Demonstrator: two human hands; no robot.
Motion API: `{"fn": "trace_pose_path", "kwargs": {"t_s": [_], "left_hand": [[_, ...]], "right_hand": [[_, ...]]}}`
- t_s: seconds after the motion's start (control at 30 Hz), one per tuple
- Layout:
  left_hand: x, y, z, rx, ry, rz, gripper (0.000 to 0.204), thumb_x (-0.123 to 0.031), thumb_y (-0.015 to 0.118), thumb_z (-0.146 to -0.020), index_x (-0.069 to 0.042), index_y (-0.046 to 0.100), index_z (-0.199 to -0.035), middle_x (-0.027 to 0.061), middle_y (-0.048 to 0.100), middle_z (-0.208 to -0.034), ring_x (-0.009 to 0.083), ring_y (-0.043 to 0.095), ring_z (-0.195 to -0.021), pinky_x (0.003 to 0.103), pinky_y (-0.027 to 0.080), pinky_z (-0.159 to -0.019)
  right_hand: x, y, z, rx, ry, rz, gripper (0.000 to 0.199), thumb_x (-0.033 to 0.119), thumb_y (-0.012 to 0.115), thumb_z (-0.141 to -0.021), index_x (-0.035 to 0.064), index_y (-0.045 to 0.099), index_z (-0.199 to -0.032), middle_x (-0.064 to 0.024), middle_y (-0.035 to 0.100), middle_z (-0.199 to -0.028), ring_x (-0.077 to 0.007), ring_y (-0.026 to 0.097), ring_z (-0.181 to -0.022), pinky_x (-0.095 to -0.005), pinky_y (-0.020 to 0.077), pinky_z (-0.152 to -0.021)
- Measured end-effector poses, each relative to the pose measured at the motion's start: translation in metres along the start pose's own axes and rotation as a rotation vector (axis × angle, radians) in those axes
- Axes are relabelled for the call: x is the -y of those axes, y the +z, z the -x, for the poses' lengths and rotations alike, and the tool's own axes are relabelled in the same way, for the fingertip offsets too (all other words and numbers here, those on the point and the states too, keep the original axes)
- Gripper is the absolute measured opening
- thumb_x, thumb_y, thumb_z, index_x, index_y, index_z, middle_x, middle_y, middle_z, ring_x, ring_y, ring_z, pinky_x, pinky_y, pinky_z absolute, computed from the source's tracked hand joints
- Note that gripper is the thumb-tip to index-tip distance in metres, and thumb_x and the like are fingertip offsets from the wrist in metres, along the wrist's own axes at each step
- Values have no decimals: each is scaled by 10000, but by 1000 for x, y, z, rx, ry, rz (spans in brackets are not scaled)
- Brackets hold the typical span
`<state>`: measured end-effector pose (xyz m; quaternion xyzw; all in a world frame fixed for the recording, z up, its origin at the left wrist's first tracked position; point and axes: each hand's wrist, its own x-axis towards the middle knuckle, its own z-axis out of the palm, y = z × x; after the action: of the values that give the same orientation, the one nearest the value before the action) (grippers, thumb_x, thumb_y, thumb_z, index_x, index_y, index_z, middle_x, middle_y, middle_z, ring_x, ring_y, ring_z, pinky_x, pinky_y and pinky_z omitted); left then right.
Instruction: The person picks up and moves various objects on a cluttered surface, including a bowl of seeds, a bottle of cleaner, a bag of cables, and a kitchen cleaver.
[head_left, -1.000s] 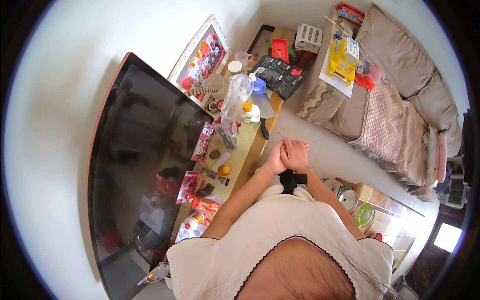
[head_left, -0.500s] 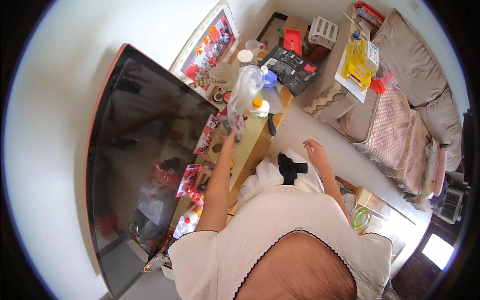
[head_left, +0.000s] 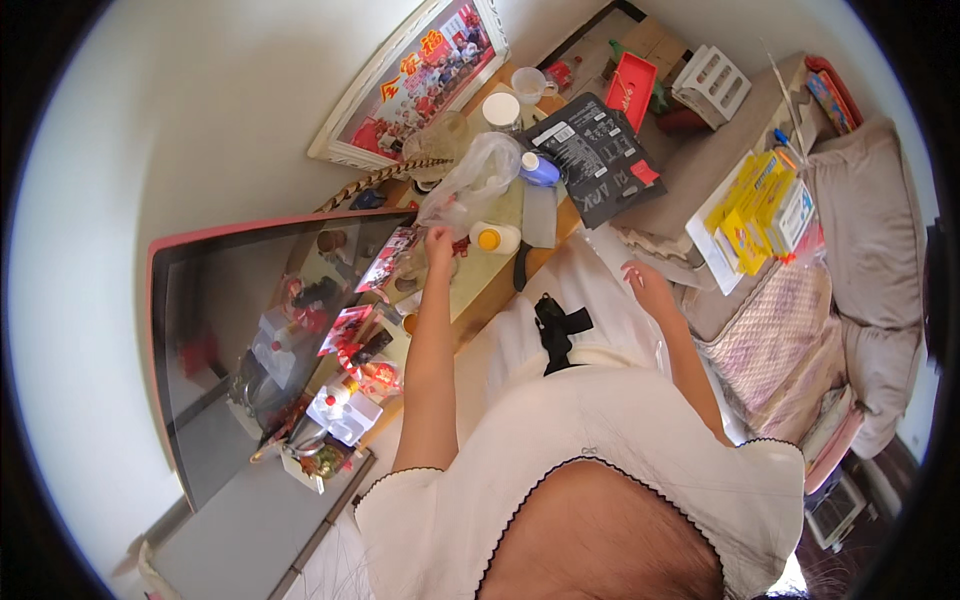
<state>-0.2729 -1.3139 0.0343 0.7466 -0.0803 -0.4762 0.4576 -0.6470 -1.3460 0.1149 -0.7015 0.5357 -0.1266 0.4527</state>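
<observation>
While left hand (head_left: 437,240) pinches the clear plastic bag (head_left: 470,180) on the shelf, right hand (head_left: 645,285) hangs open-fingered; bag not yet lifted

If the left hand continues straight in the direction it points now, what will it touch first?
The left hand reaches up over the cluttered table toward the clear plastic bag. It would most likely meet that bag first, and may already touch its lower edge; depth is unclear from this single view.

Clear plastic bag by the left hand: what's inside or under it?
The left hand touches the clear plastic bag, which looks crumpled and mostly empty. The cabinet top lies under it, a white bottle with an orange cap beside it. Anything beneath its folds is hidden.
</observation>
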Motion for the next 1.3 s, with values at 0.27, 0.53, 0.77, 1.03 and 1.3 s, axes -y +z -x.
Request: {"fn": "trace_pose_path", "kwargs": {"t_s": [0.27,0.53,0.77,1.03,1.3], "left_hand": [[-49,39,-6,-342,-359,678,279,-215,493,-757,-4,392,-908,98,473,-765,217,457,-704,337,385,-654],[-53,23,-23,31,-82,1047,135,59,368,-707,22,384,-836,131,407,-817,195,414,-633,278,367,-548],[-163,34,97,86,157,710,255,-44,449,-742,-15,460,-995,39,498,-975,151,497,-793,240,390,-612],[-185,15,197,365,406,367,136,-123,443,-779,-5,502,-812,-28,331,-504,52,291,-450,173,222,-401],[-200,-6,240,155,591,459,206,-152,429,-798,14,492,-902,-46,293,-500,32,275,-417,160,196,-370]], "right_hand": [[-16,-37,-43,202,-8,52,128,70,422,-730,48,512,-819,-134,539,-697,-263,522,-657,-330,400,-588],[-21,-51,-44,164,-69,116,128,64,419,-725,36,510,-810,-153,540,-725,-307,514,-702,-359,401,-607],[0,-35,-70,98,-209,91,154,46,440,-716,34,507,-855,-146,536,-798,-292,514,-749,-341,406,-651],[155,-35,-82,-17,-451,-272,369,-5,494,-678,85,447,-1033,-72,521,-819,-203,510,-719,-285,403,-642],[155,-40,-96,-46,-775,126,204,51,550,-685,41,531,-888,-68,501,-732,-165,486,-633,-244,395,-580]]}}
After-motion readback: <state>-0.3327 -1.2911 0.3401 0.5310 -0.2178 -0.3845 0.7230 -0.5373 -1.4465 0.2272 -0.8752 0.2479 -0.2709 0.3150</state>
